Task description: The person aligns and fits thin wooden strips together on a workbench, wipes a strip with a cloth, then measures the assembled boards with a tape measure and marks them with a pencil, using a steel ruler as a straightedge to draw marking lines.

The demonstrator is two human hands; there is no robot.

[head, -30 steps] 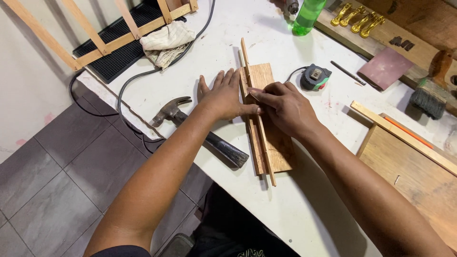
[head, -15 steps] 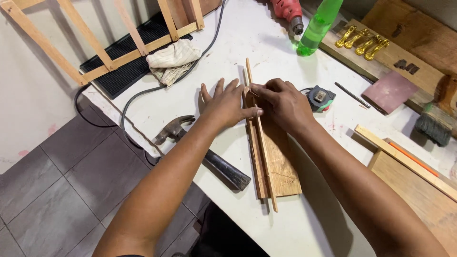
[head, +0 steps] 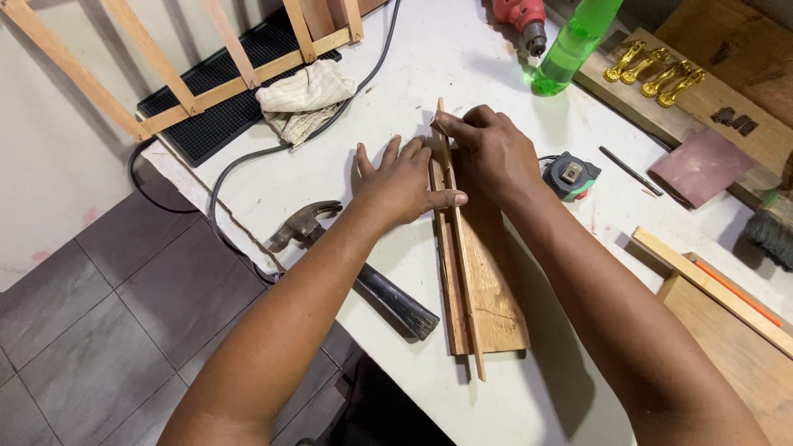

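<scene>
A flat wooden board (head: 494,285) lies lengthwise on the white table (head: 462,66). A thin wooden strip (head: 462,281) rests along the board's left side, reaching past both ends. My left hand (head: 405,182) lies flat on the table beside the board, its thumb pressing across the strip. My right hand (head: 494,153) pinches the strip near its far end with curled fingers, resting on the board's far part.
A claw hammer (head: 330,248) lies left of the board, under my left forearm. A tape measure (head: 572,175), a pencil (head: 629,170), a green bottle (head: 574,45), a red drill (head: 520,16), brass handles (head: 652,70), a rag (head: 306,99), a wooden frame (head: 198,83) and planks (head: 710,285) surround them.
My right hand slid along the strip toward its far end. My left hand stayed beside the board. The view shifted, so the board sits lower in the picture.
</scene>
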